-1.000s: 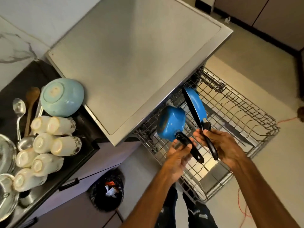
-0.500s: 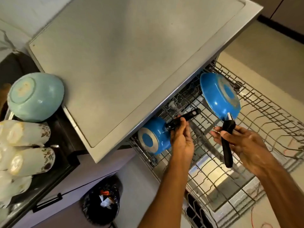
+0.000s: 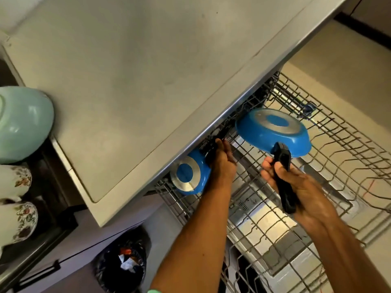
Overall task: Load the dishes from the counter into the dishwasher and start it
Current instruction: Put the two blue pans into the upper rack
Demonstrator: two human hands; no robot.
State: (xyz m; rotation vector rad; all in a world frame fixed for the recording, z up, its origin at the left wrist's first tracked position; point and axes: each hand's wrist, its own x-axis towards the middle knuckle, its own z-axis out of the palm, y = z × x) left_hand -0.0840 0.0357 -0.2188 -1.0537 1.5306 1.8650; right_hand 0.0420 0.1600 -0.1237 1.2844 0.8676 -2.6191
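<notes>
The dishwasher's wire rack is pulled out over the floor. A small blue saucepan lies bottom-out at the rack's near-left corner, partly under the dishwasher's steel top. My left hand grips its black handle, which is mostly hidden. My right hand holds the black handle of a blue frying pan, turned bottom-up and tilted just above the rack's back part.
On the dark counter at the left stand an upturned pale green bowl and floral white cups. A black bin with rubbish sits on the floor below. The open dishwasher door lies under the rack.
My left hand pushed the saucepan deeper into the rack's left corner. My right hand tipped the frying pan from on edge to bottom-up and lowered it toward the rack. The view moved closer.
</notes>
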